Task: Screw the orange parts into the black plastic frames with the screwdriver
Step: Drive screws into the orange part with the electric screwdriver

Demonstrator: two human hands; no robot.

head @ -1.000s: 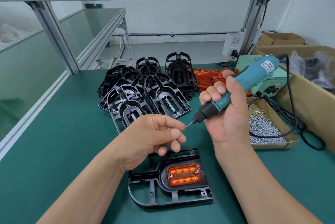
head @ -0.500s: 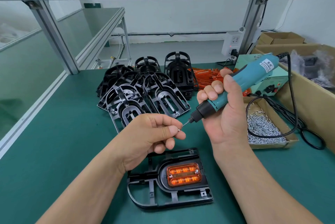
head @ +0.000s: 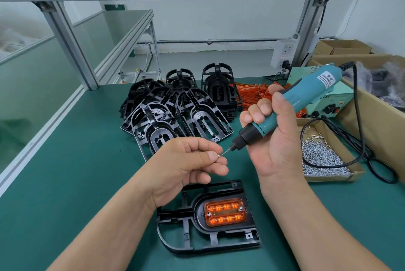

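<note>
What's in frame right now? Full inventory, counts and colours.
table: one, green, underneath everything
frame: one, black, flat on the table, nearest
orange part: one, orange, seated in that frame
spare frames: a pile, count unclear, black, farther back
loose orange parts: a heap, orange, right of that pile
screwdriver: one, teal and black, corded, held above the frame
screw: one, silver, at the screwdriver's tip
tray of screws: one, cardboard, right side
control box: one, pale green, behind the tray
cardboard boxes: at least two, brown, far right
left hand: pinches the screw
right hand: grips the screwdriver
</note>
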